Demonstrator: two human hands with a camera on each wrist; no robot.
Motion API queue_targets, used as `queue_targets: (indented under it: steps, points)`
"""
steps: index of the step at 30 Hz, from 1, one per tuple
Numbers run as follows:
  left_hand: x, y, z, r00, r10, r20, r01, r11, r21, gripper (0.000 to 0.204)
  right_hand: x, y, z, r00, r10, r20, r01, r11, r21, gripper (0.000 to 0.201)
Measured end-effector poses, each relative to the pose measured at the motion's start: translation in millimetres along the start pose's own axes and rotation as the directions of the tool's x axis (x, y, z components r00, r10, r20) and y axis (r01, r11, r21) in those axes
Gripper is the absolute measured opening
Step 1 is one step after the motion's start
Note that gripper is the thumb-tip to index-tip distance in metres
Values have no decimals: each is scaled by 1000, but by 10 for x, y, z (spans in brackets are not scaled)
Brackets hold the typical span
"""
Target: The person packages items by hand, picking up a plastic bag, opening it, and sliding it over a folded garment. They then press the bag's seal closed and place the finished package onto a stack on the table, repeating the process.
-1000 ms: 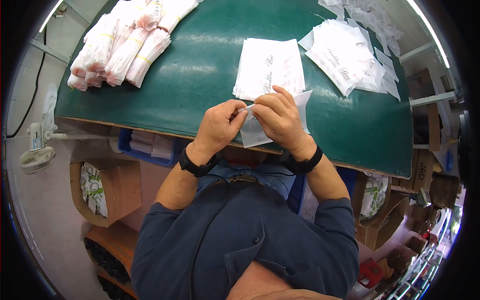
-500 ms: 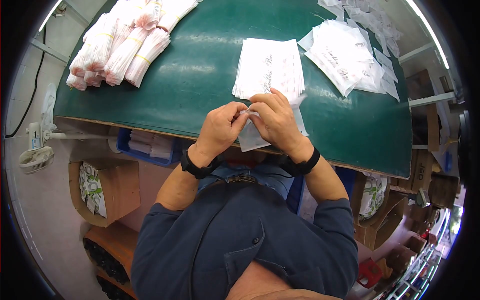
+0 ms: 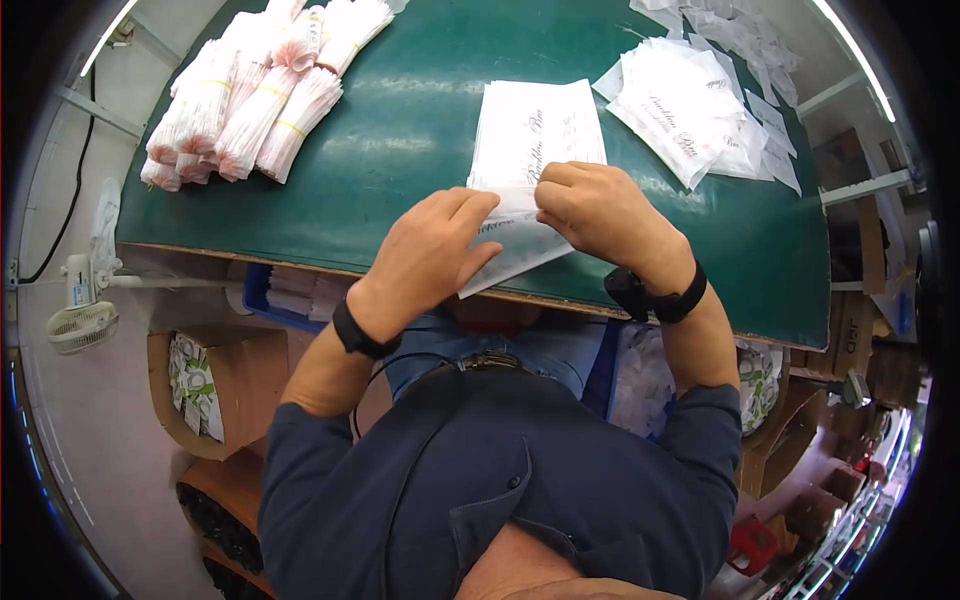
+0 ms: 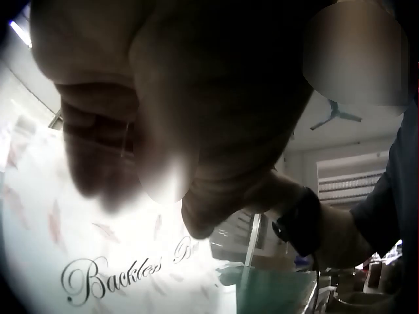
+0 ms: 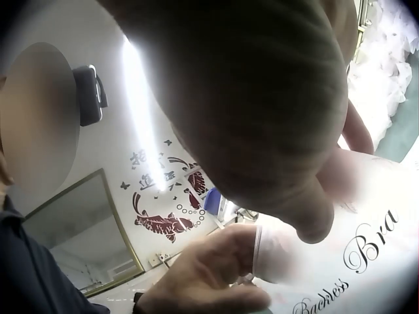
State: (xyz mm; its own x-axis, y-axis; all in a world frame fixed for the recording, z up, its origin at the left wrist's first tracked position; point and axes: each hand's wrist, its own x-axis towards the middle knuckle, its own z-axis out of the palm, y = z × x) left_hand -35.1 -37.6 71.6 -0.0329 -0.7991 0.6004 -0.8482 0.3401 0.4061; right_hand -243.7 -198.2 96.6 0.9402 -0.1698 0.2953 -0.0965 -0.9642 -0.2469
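Observation:
A frosted plastic bag (image 3: pixel 518 252) with "Backless Bra" printed on it lies at the table's front edge, below a stack of white printed bags (image 3: pixel 535 125). My right hand (image 3: pixel 612 215) pinches its upper edge between thumb and curled fingers. At the left side of the bag is my left hand (image 3: pixel 435 245), its fingers extended and its thumb held apart. In the right wrist view, the left fingertips show through the translucent film of the bag (image 5: pixel 373 261). The left wrist view shows pale red leaf marks on the bag (image 4: pixel 124 261) as well as the lettering.
Bundles of rubber-banded bags (image 3: pixel 240 100) are piled at the left of the green table (image 3: pixel 400 120). A loose heap of printed bags (image 3: pixel 680 115) lies at the right, with crumpled clear film (image 3: pixel 750 50) behind it. Blue bins (image 3: pixel 262 300) and cardboard boxes (image 3: pixel 240 380) stand below.
The hands were pinching the bag's edge close together and have moved apart. The right hand went right, still gripping the edge; the left thumb and fingers have spread. The bag now lies flatter.

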Motion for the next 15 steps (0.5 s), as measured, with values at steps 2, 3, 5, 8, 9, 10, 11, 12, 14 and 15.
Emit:
queue_targets:
  steps: [2, 3, 5, 8, 9, 10, 11, 12, 14, 15]
  points:
    - [107, -96, -3, 985, 8, 170, -5, 1000, -15, 25, 128, -16, 7, 998, -49, -33, 51, 998, 36, 18]
    - [135, -189, 28, 941, -68, 330, 93, 994, -60, 25, 172, -27, 29, 993, 0, -122, 19, 988, 154, 17]
    - [194, -302, 86, 762, -175, 624, 298, 950, -97, 25, 243, -46, 81, 954, 120, -274, -7, 925, 381, 18]
    - [264, -279, 95, 678, -228, 698, 445, 884, -144, 25, 255, -76, 352, 909, 300, -289, -157, 889, 430, 21]
    - [238, -248, 102, 623, -255, 739, 529, 834, -159, 25, 257, -113, 418, 877, 390, -280, -231, 855, 465, 22]
    - [162, -288, 179, 631, -251, 734, 522, 837, -162, 25, 305, -138, 428, 878, 384, -286, -227, 860, 457, 22]
    - [67, -352, 297, 573, -48, 818, 542, 771, -335, 27, 363, -153, 429, 898, 191, -397, -43, 935, 353, 22]
    - [-53, -391, 394, 506, 172, 845, 578, 659, -480, 29, 389, -190, 437, 878, -7, -478, 134, 964, 232, 21]
    - [-164, -117, 451, 456, 250, 854, 640, 575, -510, 32, 413, -369, 425, 911, -76, -406, 171, 964, 204, 19]
    - [-164, -32, 469, 415, 324, 850, 700, 483, -526, 36, 421, -452, 400, 935, -149, -323, 216, 959, 183, 18]
